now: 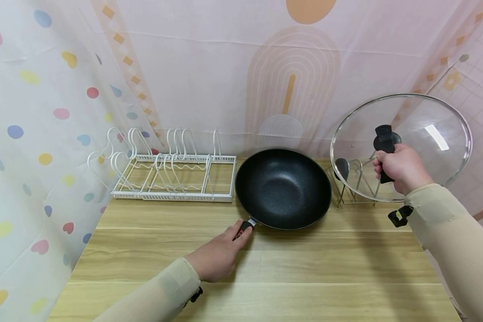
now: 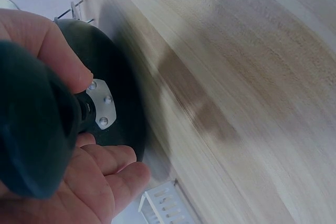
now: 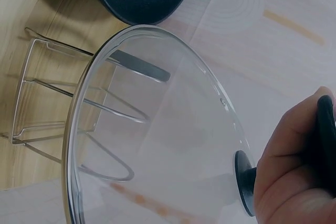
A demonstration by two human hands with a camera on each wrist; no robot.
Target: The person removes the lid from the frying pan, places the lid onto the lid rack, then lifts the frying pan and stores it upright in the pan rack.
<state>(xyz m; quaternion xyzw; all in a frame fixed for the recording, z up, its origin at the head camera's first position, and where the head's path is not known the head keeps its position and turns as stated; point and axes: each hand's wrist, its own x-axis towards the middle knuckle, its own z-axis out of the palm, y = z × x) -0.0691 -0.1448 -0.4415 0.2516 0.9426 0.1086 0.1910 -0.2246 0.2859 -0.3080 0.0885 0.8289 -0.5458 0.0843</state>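
1. Holding on both sides: the left hand [image 1: 215, 259] grips the handle [image 1: 243, 230] of the black wok [image 1: 283, 190], thumb and fingers around it; the right hand [image 1: 404, 167] has its fingers curled round the black lid handle [image 1: 384, 145].
2. Positions: wok open side up on the wooden table [image 1: 273, 277], centre far, just right of the white rack [image 1: 187, 197]. Glass lid [image 1: 426, 118] raised at far right, tilted, in front of the small wire rack [image 3: 50, 87], which shows through the glass. Contact between lid and wire rack: cannot tell.
3. Risk, judged: the lid's rim could catch the wire rack if lowered at this tilt, perhaps tipping the rack. A slack grip on the single central handle might let the wide lid swing. A sideways pull on the wok handle could push the wok into the white rack.
4. Pose: left forearm low, slanting from the near edge toward far right; right forearm raised, reaching in from the right, hand above the table.
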